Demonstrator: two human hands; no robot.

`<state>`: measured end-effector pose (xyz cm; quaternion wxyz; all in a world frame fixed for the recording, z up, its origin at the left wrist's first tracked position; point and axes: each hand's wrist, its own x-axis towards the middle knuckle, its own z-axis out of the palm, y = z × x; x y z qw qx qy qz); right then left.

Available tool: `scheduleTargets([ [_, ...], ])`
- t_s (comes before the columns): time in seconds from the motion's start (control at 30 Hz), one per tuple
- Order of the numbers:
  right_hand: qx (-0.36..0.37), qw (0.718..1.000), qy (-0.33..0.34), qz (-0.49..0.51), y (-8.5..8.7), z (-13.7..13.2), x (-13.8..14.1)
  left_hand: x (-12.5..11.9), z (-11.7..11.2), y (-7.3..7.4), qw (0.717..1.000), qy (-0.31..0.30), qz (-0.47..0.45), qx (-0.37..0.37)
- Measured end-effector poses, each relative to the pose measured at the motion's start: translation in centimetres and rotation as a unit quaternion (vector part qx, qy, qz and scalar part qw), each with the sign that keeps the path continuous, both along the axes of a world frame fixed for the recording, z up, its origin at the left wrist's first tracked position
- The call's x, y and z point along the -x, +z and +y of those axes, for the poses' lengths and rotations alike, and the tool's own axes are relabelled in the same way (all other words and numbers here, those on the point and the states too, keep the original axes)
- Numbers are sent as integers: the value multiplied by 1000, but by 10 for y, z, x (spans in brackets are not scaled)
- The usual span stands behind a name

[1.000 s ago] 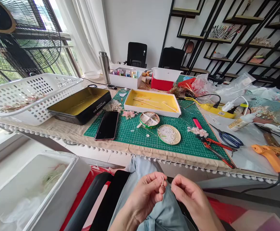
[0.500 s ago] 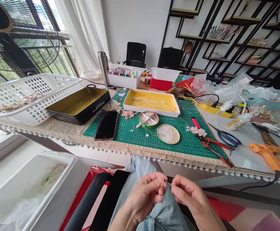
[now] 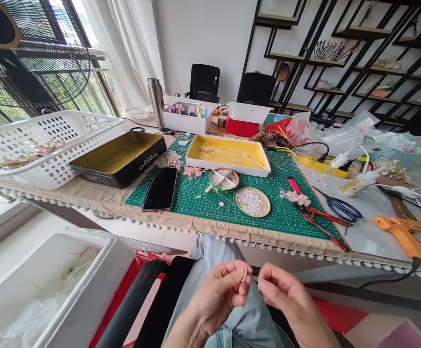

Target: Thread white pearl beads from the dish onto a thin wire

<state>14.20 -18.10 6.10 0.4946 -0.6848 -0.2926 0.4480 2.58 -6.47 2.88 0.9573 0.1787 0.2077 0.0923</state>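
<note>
Both hands hover over my lap, below the table's front edge. My left hand is curled, pinching a small pale petal-like piece between thumb and fingers. My right hand is closed in a pinch just to the right of it, fingertips almost touching the piece; whatever it holds is too small to make out. On the green cutting mat above them sit a round dish of white beads and a divided round bead tin.
A black phone, yellow tray, black tin and white basket lie on the table. Red pliers, blue scissors and an orange glue gun are at right. A white bin stands left of my knee.
The hands have sunk very slightly and stay pinched together over my lap. Nothing on the table has moved.
</note>
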Motion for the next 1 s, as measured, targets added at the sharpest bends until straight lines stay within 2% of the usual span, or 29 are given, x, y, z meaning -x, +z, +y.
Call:
scheduleTargets([
  [0.5,-11,1000,9,-4,3,0,1,0,-1,0,1000,-5,-6,12],
  [0.7,-9,997,0,-73,4,-1,5,0,-1,5,1000,-1,0,17],
  [0.83,1,993,-5,-120,6,-2,8,0,-2,3,1000,-3,0,9],
  [1.0,-10,996,-8,-84,7,2,9,0,-3,-1,1000,-10,-17,-12],
])
